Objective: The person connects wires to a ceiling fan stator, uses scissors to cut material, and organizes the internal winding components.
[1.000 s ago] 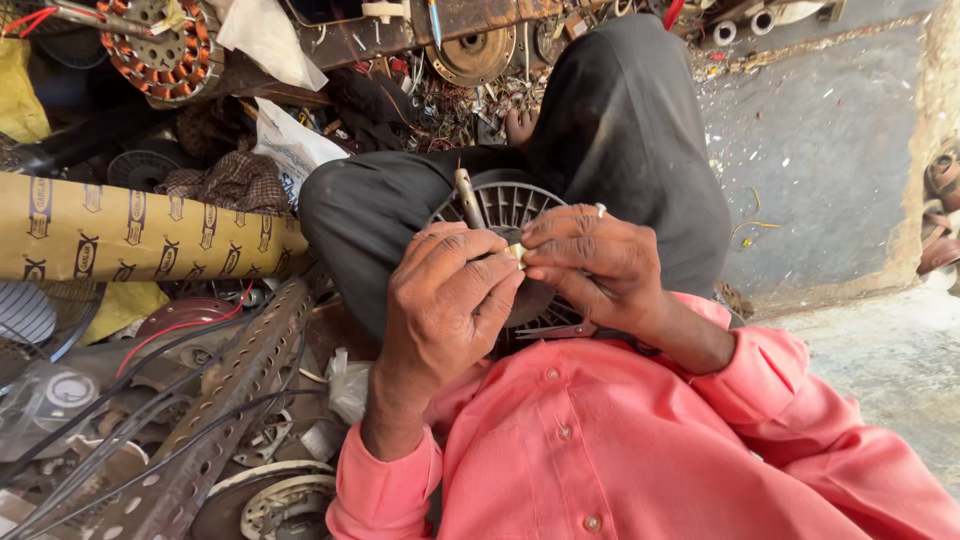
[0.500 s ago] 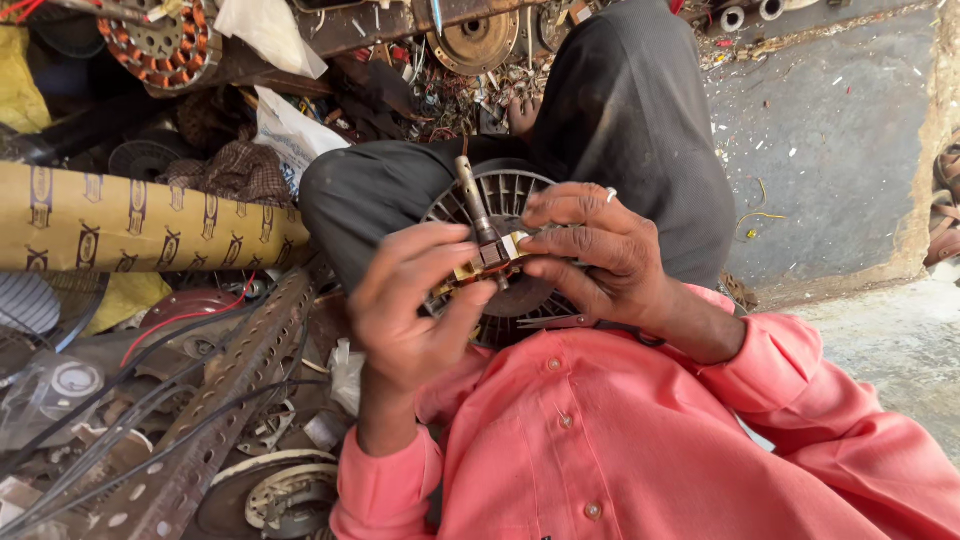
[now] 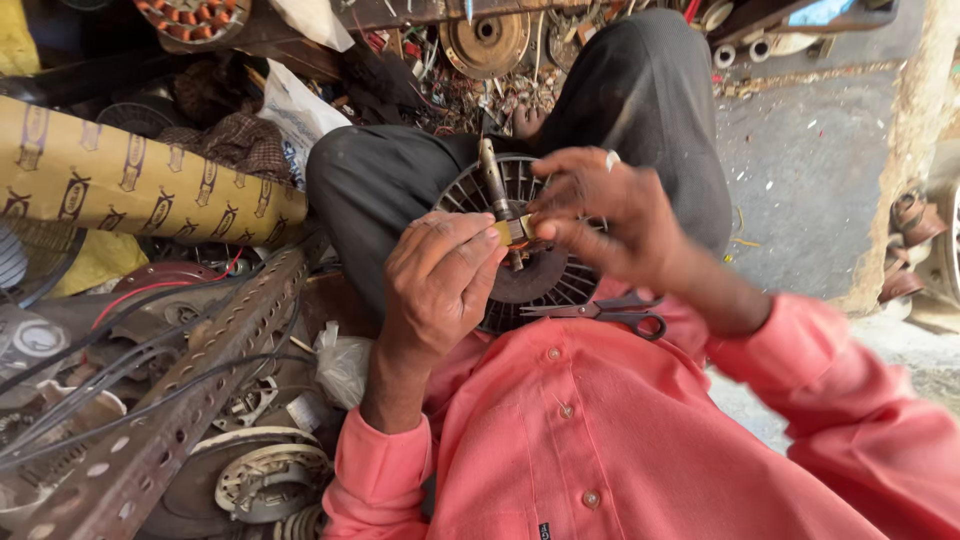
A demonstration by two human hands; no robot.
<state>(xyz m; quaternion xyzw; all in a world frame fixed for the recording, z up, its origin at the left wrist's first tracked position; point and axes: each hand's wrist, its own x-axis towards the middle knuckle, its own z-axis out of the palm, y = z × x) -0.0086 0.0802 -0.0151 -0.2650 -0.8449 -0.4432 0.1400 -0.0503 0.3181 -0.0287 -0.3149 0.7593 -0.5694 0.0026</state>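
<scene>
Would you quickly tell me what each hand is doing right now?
Left hand: closed, pinching the small brass part.
Right hand: fingers pinching the same part from the other side.

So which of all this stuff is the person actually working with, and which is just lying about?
In hand:
left hand and right hand, both on a small brass-coloured part
tool shaft rising from it
round finned disc on the lap

Lying about:
scissors
perforated metal bar
patterned cardboard tube
wound coil ring

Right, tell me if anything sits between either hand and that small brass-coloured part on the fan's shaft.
Nothing visible does. Left hand and right hand both pinch the small brass-coloured part directly, above the round slotted fan motor resting on the lap.
</scene>
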